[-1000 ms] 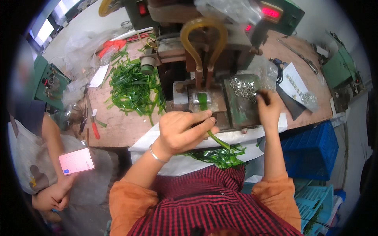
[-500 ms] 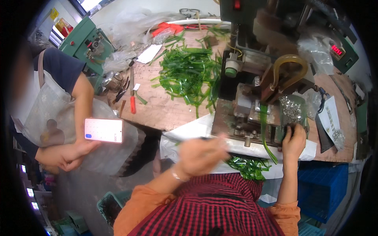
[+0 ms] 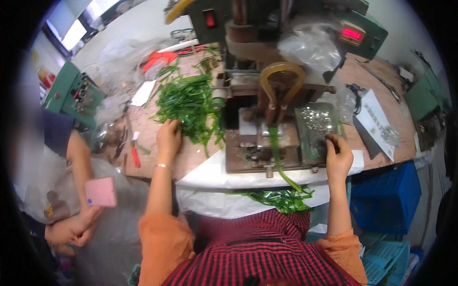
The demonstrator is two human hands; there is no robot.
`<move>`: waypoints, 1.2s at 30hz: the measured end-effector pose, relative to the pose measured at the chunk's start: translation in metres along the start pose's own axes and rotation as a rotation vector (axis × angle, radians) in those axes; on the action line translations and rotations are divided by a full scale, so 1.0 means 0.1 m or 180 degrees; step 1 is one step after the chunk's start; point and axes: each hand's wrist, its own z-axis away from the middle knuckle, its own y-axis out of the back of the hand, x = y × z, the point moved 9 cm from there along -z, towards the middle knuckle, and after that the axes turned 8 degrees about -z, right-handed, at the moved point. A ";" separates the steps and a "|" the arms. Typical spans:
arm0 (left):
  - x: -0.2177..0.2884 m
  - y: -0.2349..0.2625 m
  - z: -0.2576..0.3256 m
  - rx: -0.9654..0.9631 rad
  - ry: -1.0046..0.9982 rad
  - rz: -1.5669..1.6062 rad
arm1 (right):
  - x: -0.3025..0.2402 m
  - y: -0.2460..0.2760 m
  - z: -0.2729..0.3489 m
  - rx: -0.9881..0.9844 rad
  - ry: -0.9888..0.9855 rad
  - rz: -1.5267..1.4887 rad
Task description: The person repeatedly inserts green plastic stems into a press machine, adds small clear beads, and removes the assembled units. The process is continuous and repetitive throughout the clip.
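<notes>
My left hand (image 3: 169, 139) reaches to the near left edge of a pile of glossy green strips (image 3: 186, 97). Its fingers are bent together at a strip there. At the right side of a dark green tray of small shiny metal pieces (image 3: 317, 119), my right hand (image 3: 338, 155) has thumb and fingers pinched; whatever lies between them is hidden. Between the hands stands a bench press (image 3: 281, 136) with a curved yellowish tube. One long green strip (image 3: 280, 164) hangs from under its tool toward my lap, where more green strips (image 3: 286, 199) lie on white sheeting.
Another person's hand (image 3: 88, 217) holds a pink phone (image 3: 101, 192) at the left. A red-handled tool (image 3: 135, 156) and white paper (image 3: 143, 93) lie left of the pile. Pliers-like long metal tools (image 3: 381, 81) and a card (image 3: 377, 121) lie right. A blue crate (image 3: 386, 198) stands below the table's right edge.
My left hand has gone from in front of the press, out left to the strip pile. The right hand stays by the tray. The view has shifted; the other person's phone has tilted.
</notes>
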 end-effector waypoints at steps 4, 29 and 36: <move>0.46 0.36 -0.17 0.0060 0.0295 0.0450 | 0.30 0.53 0.24 0.0462 -0.0105 -0.0293; 1.98 2.02 -0.13 0.1583 -0.0836 0.2738 | -1.42 -0.84 0.06 -0.0823 -0.0974 -0.3364; 2.71 1.91 0.18 0.1138 -0.2353 0.1550 | -1.56 -0.64 0.21 -0.1249 -0.0401 -0.3022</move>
